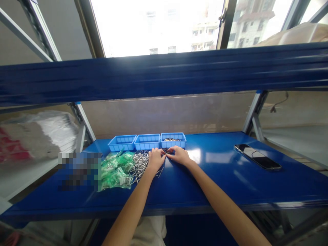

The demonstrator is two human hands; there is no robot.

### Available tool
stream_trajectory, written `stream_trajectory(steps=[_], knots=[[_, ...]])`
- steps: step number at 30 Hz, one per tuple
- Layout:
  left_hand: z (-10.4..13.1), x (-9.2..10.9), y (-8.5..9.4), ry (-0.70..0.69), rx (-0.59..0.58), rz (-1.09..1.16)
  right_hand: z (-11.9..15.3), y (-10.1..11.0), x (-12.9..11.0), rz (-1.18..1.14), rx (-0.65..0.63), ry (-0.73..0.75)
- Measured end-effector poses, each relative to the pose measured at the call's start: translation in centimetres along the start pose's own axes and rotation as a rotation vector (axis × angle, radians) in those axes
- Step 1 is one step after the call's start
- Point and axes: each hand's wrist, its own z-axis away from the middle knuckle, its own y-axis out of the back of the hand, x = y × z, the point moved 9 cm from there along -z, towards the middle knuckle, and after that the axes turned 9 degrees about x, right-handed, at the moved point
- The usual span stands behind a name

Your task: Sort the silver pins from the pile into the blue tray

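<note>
My left hand [155,159] is at the right side of a heap of thin silvery metal pins [140,164], its fingers closed in a pinch. Facing it, my right hand [179,155] is also pinched, the fingertips of both hands nearly meeting. Dark, slender pieces show around the fingertips, but what the fingers hold is too small to make out. Just behind my hands stands a blue bin [173,140] with thin metal pieces in it. Left of the heap lie green-tinted clear plastic bags [116,171].
Two more blue bins, a middle one [147,142] and a left one [122,143], stand in the same row. A phone [257,157] lies at the right of the blue tabletop [210,181]. A blue shelf beam [164,75] crosses above. A pixelated patch covers the left side.
</note>
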Motion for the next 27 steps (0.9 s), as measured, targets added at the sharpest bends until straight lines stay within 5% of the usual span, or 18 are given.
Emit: stream_trajectory(steps=[27], knots=[[-0.1,0.7,1.5,0.014,0.14,0.143,0.1,0.8,-0.5,-0.047,0.129,0.033]])
